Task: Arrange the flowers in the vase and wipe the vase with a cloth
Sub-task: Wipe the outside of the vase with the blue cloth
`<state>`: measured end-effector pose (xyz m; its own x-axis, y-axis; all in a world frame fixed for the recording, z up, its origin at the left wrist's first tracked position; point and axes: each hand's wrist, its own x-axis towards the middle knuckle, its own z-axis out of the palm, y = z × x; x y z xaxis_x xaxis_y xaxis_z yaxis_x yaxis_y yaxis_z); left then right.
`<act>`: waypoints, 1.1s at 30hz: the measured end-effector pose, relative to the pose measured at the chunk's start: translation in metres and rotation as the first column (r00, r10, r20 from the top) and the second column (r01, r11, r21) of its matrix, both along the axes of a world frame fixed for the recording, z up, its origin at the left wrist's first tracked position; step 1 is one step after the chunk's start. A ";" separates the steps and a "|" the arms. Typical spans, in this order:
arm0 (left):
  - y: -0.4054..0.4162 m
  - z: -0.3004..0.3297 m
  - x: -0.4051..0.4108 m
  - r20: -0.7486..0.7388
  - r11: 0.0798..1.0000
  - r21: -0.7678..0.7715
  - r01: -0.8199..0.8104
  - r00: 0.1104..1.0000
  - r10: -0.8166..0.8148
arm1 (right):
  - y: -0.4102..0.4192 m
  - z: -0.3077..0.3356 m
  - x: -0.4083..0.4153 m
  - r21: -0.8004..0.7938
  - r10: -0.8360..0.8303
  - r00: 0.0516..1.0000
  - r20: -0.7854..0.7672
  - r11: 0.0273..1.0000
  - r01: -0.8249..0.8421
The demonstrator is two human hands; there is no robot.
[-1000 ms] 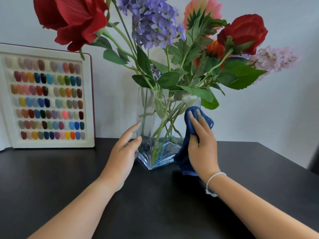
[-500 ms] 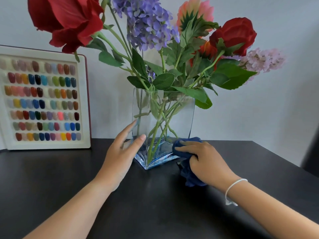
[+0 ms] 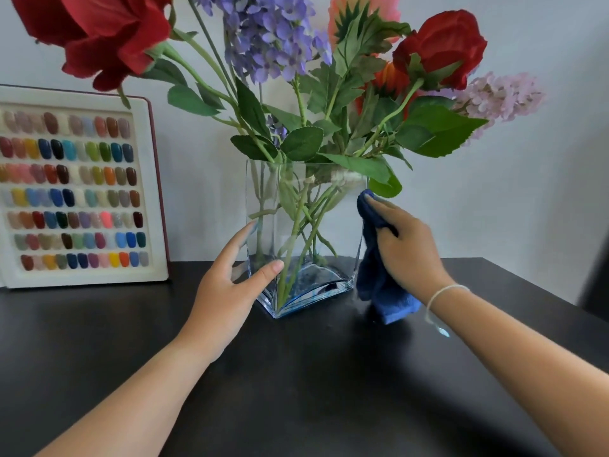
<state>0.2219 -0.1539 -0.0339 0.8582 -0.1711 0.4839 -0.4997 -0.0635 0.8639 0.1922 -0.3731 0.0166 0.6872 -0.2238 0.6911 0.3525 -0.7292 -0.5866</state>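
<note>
I see the glass vase [image 3: 306, 239] with flowers [image 3: 280, 54] on a black desk [image 3: 296, 374], plain pale wall behind. Left hand [image 3: 227, 291], fingers spread, braces the vase's left side. Right hand [image 3: 408, 252] clamps blue cloth [image 3: 379, 285] against its right side. Nail-colour chart [image 3: 75, 189] left of vase.

- The glass vase [image 3: 306, 239] stands on the dark table [image 3: 296, 390], flowers [image 3: 270, 37] in it
- left hand [image 3: 227, 291] touches the vase's left wall; right hand [image 3: 408, 249] presses a blue cloth [image 3: 379, 285] (partly hanging) against its right edge
</note>
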 end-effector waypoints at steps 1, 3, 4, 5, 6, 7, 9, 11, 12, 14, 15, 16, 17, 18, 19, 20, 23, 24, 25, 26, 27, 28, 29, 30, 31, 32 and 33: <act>0.001 0.000 0.000 -0.003 1.000 -0.002 0.001 1.000 -0.001 | 0.001 -0.004 0.002 -0.017 0.008 1.000 -0.001 1.000 -0.008; 0.001 -0.001 0.002 -0.015 1.000 -0.016 0.009 1.000 -0.009 | -0.002 -0.013 0.000 -0.084 0.005 1.000 -0.016 0.996 -0.006; 0.000 -0.001 0.002 -0.019 1.000 -0.021 0.012 1.000 -0.012 | -0.004 -0.018 -0.002 -0.124 -0.002 0.999 -0.035 0.992 -0.002; 0.000 -0.002 0.003 -0.021 1.000 -0.023 0.015 1.000 -0.015 | -0.006 -0.022 -0.005 -0.164 -0.010 0.998 -0.059 0.987 0.001; 0.000 -0.002 0.003 -0.021 1.000 -0.024 0.019 1.000 -0.020 | -0.008 -0.025 -0.007 -0.204 -0.023 0.995 -0.093 0.979 0.003; 0.000 -0.002 0.004 -0.021 0.999 -0.024 0.024 0.999 -0.025 | -0.009 -0.027 -0.009 -0.245 -0.040 0.990 -0.137 0.970 0.005; 0.000 -0.001 0.004 -0.014 0.999 -0.018 0.032 0.999 -0.032 | -0.010 -0.028 -0.012 -0.322 -0.080 0.971 -0.226 0.947 0.003; 0.001 -0.001 0.004 -0.020 0.999 -0.029 0.043 0.999 -0.043 | -0.009 -0.028 -0.013 -0.378 -0.110 0.948 -0.300 0.926 -0.012; 0.001 -0.001 0.004 -0.026 0.998 -0.041 0.049 0.998 -0.050 | -0.009 -0.028 -0.014 -0.403 -0.128 0.936 -0.329 0.915 -0.017; 0.001 -0.002 0.005 -0.029 0.997 -0.054 0.060 0.998 -0.062 | -0.007 -0.028 -0.015 -0.448 -0.159 0.911 -0.381 0.893 -0.032; 0.001 -0.002 0.005 -0.028 0.996 -0.056 0.063 0.998 -0.065 | -0.007 -0.028 -0.016 -0.457 -0.167 0.898 -0.407 0.888 -0.042; 0.001 -0.002 0.005 -0.029 0.996 -0.059 0.066 0.997 -0.068 | -0.007 -0.026 -0.016 -0.463 -0.175 0.884 -0.433 0.885 -0.052; 0.002 -0.002 0.005 -0.030 0.996 -0.062 0.067 0.997 -0.069 | -0.006 -0.025 -0.017 -0.476 -0.187 0.869 -0.459 0.877 -0.063; 0.002 -0.002 0.006 -0.030 0.996 -0.062 0.069 0.997 -0.071 | -0.005 -0.024 -0.017 -0.495 -0.201 0.851 -0.485 0.865 -0.078; 0.002 -0.002 0.006 -0.029 0.996 -0.060 0.071 0.997 -0.073 | -0.004 -0.022 -0.017 -0.513 -0.213 0.834 -0.509 0.853 -0.095; 0.002 -0.002 0.006 -0.028 0.995 -0.062 0.073 0.997 -0.075 | -0.002 -0.021 -0.017 -0.523 -0.220 0.818 -0.531 0.845 -0.112; 0.002 -0.003 0.007 -0.034 0.994 -0.077 0.077 0.996 -0.080 | 0.004 -0.020 -0.015 -0.521 -0.206 0.786 -0.583 0.837 -0.167; 0.002 -0.003 0.008 -0.032 0.994 -0.078 0.079 0.996 -0.082 | 0.004 -0.021 -0.014 -0.514 -0.198 0.784 -0.588 0.840 -0.172; 0.002 -0.003 0.008 -0.030 0.993 -0.079 0.082 0.996 -0.085 | 0.004 -0.022 -0.013 -0.492 -0.186 0.789 -0.586 0.855 -0.164; 0.002 -0.003 0.008 -0.029 0.993 -0.081 0.084 0.996 -0.087 | 0.002 -0.024 -0.013 -0.449 -0.163 0.800 -0.577 0.882 -0.144; 0.002 -0.003 0.008 -0.027 0.993 -0.084 0.084 0.996 -0.087 | 0.000 -0.025 -0.014 -0.383 -0.128 0.823 -0.553 0.917 -0.115; 0.001 -0.003 0.008 -0.026 0.992 -0.090 0.085 0.996 -0.088 | -0.003 -0.026 -0.015 -0.301 -0.088 0.855 -0.511 0.950 -0.082; 0.002 -0.003 0.007 -0.026 0.992 -0.095 0.086 0.996 -0.089 | -0.004 -0.027 -0.016 -0.216 -0.053 0.891 -0.450 0.975 -0.052; 0.002 -0.003 0.007 -0.024 0.991 -0.098 0.086 0.996 -0.089 | -0.005 -0.027 -0.017 -0.140 -0.028 0.927 -0.375 0.990 -0.026; 0.002 -0.003 0.007 -0.022 0.992 -0.096 0.085 0.996 -0.088 | -0.005 -0.026 -0.018 -0.080 -0.015 0.956 -0.294 0.997 -0.010; 0.002 -0.003 0.006 -0.019 0.992 -0.093 0.085 0.996 -0.087 | -0.004 -0.025 -0.019 -0.040 -0.009 0.976 -0.215 0.999 0.000; 0.002 -0.003 0.006 -0.018 0.992 -0.092 0.085 0.996 -0.087 | -0.003 -0.024 -0.019 -0.015 -0.004 0.990 -0.142 1.000 0.002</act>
<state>0.2279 -0.1515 -0.0371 0.8526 -0.2013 0.4822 -0.4810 0.0583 0.8748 0.1728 -0.3759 -0.0079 0.7777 -0.2166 0.5902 0.2645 -0.7389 -0.6197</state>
